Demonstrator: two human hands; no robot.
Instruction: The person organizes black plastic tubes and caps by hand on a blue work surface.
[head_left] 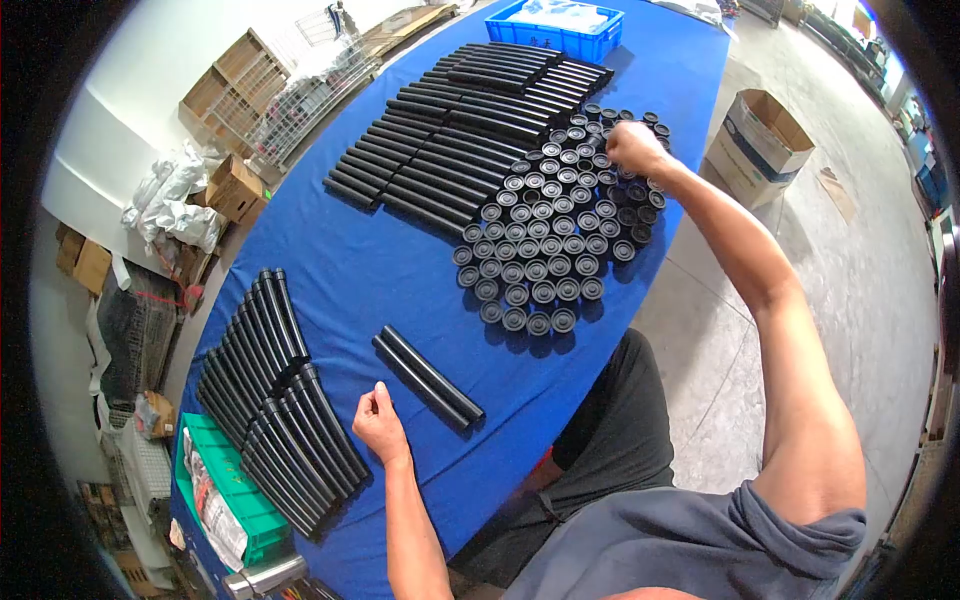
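Note:
My right hand point(636, 150) is over the upper right part of a spread of round black caps point(540, 245), its fingers bent down and closed; what they hold, if anything, is hidden. My left hand point(380, 424) is curled, thumb against the fingers, above the blue cloth, and its grip is too small to make out. Just beyond it lie two black tubes point(428, 378) side by side. Rows of black tubes point(450, 130) lie beyond the caps' left side. More black tubes point(275, 400), with wider ends, are laid in overlapping rows at the left.
A blue crate point(557, 36) with clear plastic stands at the table's far end. A green bin point(232, 490) is at the near left, beside a metal object point(268, 578). The blue cloth point(310, 225) covers the table. An open cardboard box point(757, 145) stands on the floor at right.

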